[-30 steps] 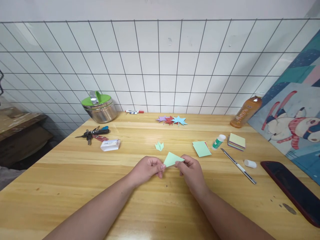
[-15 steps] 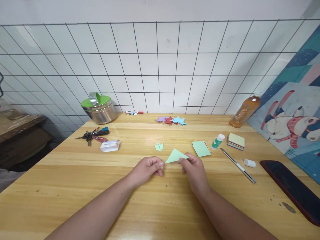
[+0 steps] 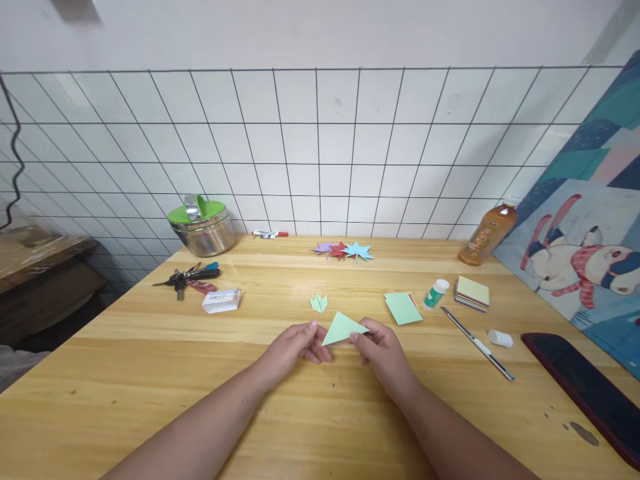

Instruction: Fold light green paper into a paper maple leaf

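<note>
A light green square of paper folded into a triangle [image 3: 343, 327] is held above the wooden table by my right hand [image 3: 384, 347], pinched between thumb and fingers at its right corner. Its left corner lies over the fingers of my left hand [image 3: 297, 347]. The left thumb is raised apart from those fingers and does not press on the paper. Just beyond my hands rests a small folded green paper piece [image 3: 319, 303] with pointed tips. To the right lies a stack of green paper squares [image 3: 403, 309] with a red edge showing.
A glue stick [image 3: 436, 294], its white cap [image 3: 501, 339], a craft knife [image 3: 477, 343], a sticky-note pad [image 3: 472, 294] and a phone [image 3: 583, 393] lie right. Paper maple leaves [image 3: 358, 251] and a marker [image 3: 270, 234] are behind. Left are keys [image 3: 187, 279], a small box [image 3: 221, 301] and a pot [image 3: 203, 230].
The folded paper has moved slightly left and toward me in my right hand. My left thumb has lifted away from its fingers, which now reach under the paper's left corner. The view has tilted up.
</note>
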Motion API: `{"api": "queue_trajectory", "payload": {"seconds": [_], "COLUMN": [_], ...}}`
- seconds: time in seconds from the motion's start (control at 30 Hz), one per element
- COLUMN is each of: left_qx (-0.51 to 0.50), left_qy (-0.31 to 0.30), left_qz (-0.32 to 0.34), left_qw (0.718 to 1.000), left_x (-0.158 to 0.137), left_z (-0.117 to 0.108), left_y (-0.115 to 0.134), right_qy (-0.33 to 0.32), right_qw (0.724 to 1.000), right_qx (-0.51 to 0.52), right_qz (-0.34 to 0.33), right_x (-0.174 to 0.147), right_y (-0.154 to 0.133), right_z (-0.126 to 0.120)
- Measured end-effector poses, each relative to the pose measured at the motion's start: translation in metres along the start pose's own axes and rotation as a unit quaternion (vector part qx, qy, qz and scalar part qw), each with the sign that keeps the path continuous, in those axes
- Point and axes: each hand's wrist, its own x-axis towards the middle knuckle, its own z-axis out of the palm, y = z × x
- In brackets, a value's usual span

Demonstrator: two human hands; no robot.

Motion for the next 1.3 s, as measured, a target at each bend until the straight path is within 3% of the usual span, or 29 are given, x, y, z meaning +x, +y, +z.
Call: {"api": "queue_trajectory", "payload": {"seconds": [0.17, 0.33, 0.47, 0.57, 0.73, 0.9, 1.07, 1.17, 1.3], "left_qx": [0.111, 0.233, 0.231, 0.233, 0.292, 0.289, 0.301, 0.337, 0.403], "left_qy": [-0.017, 0.029, 0.044, 0.053, 0.058, 0.06, 0.056, 0.052, 0.057], "left_qz": [0.042, 0.084, 0.074, 0.074, 0.079, 0.077, 0.074, 0.077, 0.093], "left_qw": [0.993, 0.968, 0.969, 0.968, 0.951, 0.952, 0.949, 0.937, 0.909], "left_x": [-0.001, -0.003, -0.002, -0.002, -0.002, -0.002, -0.002, -0.003, -0.006], "left_z": [0.005, 0.01, 0.01, 0.01, 0.012, 0.012, 0.012, 0.012, 0.014], "left_y": [0.0, -0.002, -0.004, -0.005, -0.005, -0.006, -0.008, -0.007, -0.002], "right_qy": [-0.016, 0.027, 0.007, 0.006, 0.009, 0.008, 0.003, 0.011, 0.007], "right_qw": [0.992, 0.978, 0.948, 0.934, 0.939, 0.938, 0.952, 0.957, 0.954], "right_qx": [-0.108, -0.164, -0.231, -0.256, -0.256, -0.232, -0.225, -0.236, -0.254], "right_qz": [-0.062, -0.124, -0.217, -0.248, -0.229, -0.257, -0.206, -0.167, -0.161], "right_x": [0.0, -0.003, -0.006, -0.006, -0.003, -0.002, -0.003, -0.003, -0.002], "right_y": [0.003, 0.002, -0.001, -0.003, -0.002, -0.001, -0.004, -0.004, -0.002], "right_z": [0.0, 0.004, 0.004, 0.004, 0.004, 0.003, 0.004, 0.004, 0.004]}}
